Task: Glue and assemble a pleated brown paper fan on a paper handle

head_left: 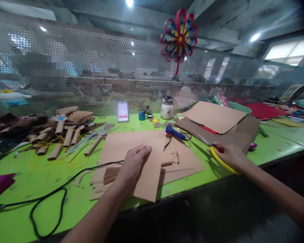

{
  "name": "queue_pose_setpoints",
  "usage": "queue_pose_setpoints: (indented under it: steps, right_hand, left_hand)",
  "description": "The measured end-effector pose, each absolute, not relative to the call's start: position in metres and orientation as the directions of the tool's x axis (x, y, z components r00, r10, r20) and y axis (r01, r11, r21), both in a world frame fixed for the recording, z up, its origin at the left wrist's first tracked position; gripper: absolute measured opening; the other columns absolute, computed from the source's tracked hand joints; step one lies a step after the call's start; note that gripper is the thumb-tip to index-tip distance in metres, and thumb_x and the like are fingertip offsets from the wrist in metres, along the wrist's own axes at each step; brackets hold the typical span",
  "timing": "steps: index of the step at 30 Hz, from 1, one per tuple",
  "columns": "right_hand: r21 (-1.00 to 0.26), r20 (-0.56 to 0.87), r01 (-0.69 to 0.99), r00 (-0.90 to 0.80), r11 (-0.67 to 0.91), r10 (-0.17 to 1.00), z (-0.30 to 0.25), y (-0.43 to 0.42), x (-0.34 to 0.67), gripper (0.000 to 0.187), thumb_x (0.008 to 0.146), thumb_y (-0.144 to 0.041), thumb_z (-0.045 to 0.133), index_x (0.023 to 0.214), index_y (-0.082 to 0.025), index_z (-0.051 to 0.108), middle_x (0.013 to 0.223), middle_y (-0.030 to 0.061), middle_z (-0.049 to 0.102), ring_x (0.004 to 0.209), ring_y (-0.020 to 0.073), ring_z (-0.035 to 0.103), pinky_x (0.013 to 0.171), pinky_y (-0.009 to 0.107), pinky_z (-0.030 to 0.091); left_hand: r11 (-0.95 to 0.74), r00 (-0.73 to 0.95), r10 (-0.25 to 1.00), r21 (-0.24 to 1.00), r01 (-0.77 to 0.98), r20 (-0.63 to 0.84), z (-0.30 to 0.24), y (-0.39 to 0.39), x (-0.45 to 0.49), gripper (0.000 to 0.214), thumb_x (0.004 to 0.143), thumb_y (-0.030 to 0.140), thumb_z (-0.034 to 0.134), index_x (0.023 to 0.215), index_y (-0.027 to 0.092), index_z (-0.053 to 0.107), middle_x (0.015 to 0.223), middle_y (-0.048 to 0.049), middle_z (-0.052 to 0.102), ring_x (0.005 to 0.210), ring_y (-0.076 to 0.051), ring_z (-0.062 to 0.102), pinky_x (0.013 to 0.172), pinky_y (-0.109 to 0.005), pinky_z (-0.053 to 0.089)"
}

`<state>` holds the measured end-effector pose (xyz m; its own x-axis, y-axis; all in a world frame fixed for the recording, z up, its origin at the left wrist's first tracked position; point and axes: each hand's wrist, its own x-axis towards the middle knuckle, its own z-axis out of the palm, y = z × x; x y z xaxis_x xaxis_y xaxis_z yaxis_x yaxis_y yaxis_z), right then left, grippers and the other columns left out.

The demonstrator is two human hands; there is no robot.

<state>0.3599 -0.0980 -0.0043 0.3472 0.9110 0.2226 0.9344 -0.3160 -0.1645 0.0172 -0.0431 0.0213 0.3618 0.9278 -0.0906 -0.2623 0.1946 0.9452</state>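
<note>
My left hand grips a brown paper sheet by its left side, thumb on top, lifting it over a stack of brown paper on the green table. A pleated, folded brown strip lies just left of that hand. My right hand is closed around the yellow handles of scissors, whose blades point toward the brown sheets at the right.
A blue glue gun lies beyond the stack. Rolled paper tubes and clear sticks pile at the left. A black cable loops across the front. A phone, a jar, larger brown sheets and a paper pinwheel stand behind.
</note>
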Motion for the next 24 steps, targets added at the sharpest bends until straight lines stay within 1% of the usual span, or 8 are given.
queue_pose_setpoints:
  steps: [4,7,10,12,14,19,21,24]
  right_hand:
    - [-0.114,0.273,0.928,0.373,-0.355,0.887,-0.010,-0.076,0.378,0.041,0.080,-0.035,0.052,0.110,-0.012,0.067,0.074,0.0134,0.069,0.068,0.0290,0.062,0.056,0.032,0.039]
    - [-0.099,0.352,0.945,0.327,-0.312,0.877,-0.008,-0.066,0.374,0.037,0.079,-0.032,0.053,0.106,-0.010,0.067,0.092,0.0202,0.068,0.089,0.0339,0.060,0.069,0.037,0.042]
    - [-0.116,0.405,0.973,0.230,-0.200,0.885,0.001,-0.064,0.346,0.033,0.083,-0.033,0.052,0.105,-0.013,0.066,0.108,0.0196,0.064,0.103,0.0312,0.055,0.081,0.036,0.042]
    - [-0.165,0.383,0.984,0.129,-0.070,0.915,0.005,-0.066,0.315,0.030,0.087,-0.035,0.048,0.103,-0.018,0.067,0.105,0.0106,0.067,0.090,0.0217,0.061,0.078,0.029,0.044]
    - [-0.309,0.281,0.944,-0.027,0.117,0.959,0.005,-0.068,0.283,0.031,0.088,-0.036,0.046,0.098,-0.017,0.068,0.097,0.0088,0.069,0.078,0.0184,0.062,0.070,0.027,0.045]
    - [-0.350,0.211,0.934,0.010,0.066,0.977,-0.011,-0.057,0.239,0.032,0.084,-0.039,0.052,0.098,-0.013,0.067,0.078,0.0106,0.069,0.070,0.0210,0.061,0.060,0.027,0.038]
    - [-0.367,0.207,0.929,0.043,0.037,0.977,-0.018,-0.049,0.236,0.030,0.082,-0.033,0.055,0.100,-0.011,0.065,0.076,0.0116,0.069,0.070,0.0220,0.061,0.059,0.027,0.037]
    - [-0.418,0.209,0.908,0.059,0.035,0.976,-0.024,-0.044,0.237,0.022,0.080,-0.020,0.054,0.097,-0.013,0.065,0.069,0.0077,0.069,0.065,0.0185,0.061,0.056,0.024,0.037]
  left_hand:
    - [0.187,0.348,0.935,0.922,-0.339,-0.061,0.021,-0.041,0.018,0.023,0.071,0.028,0.066,0.062,0.018,0.048,0.053,0.0073,0.048,0.047,-0.007,0.046,0.048,-0.017,0.038]
    - [0.224,0.363,0.926,0.927,-0.301,-0.106,0.018,-0.042,0.021,0.026,0.069,0.031,0.069,0.060,0.018,0.048,0.046,0.0090,0.043,0.039,-0.005,0.038,0.043,-0.017,0.033]
    - [0.216,0.334,0.936,0.932,-0.291,-0.112,0.015,-0.041,0.023,0.022,0.068,0.034,0.070,0.067,0.017,0.056,0.051,0.0067,0.052,0.043,-0.008,0.045,0.045,-0.019,0.036]
    - [0.171,0.302,0.950,0.934,-0.312,-0.074,0.013,-0.038,0.023,0.020,0.068,0.034,0.071,0.072,0.017,0.060,0.059,0.0039,0.060,0.050,-0.010,0.053,0.051,-0.021,0.041]
    - [0.089,0.238,0.971,0.935,-0.342,-0.006,0.010,-0.033,0.021,0.020,0.067,0.033,0.071,0.075,0.017,0.063,0.064,0.0027,0.063,0.054,-0.011,0.055,0.054,-0.021,0.043]
    - [-0.107,0.010,0.992,0.884,-0.454,0.125,0.011,-0.019,0.011,0.019,0.064,0.029,0.074,0.074,0.015,0.064,0.070,0.0021,0.063,0.063,-0.010,0.057,0.060,-0.019,0.044]
    - [-0.147,-0.082,0.989,0.844,-0.515,0.122,0.014,-0.013,0.005,0.019,0.060,0.025,0.076,0.071,0.015,0.063,0.068,0.0035,0.062,0.061,-0.008,0.056,0.059,-0.017,0.044]
    - [-0.203,-0.154,0.978,0.795,-0.572,0.139,0.017,-0.008,-0.002,0.018,0.058,0.022,0.076,0.068,0.015,0.062,0.066,0.0050,0.060,0.059,-0.006,0.054,0.057,-0.015,0.042]
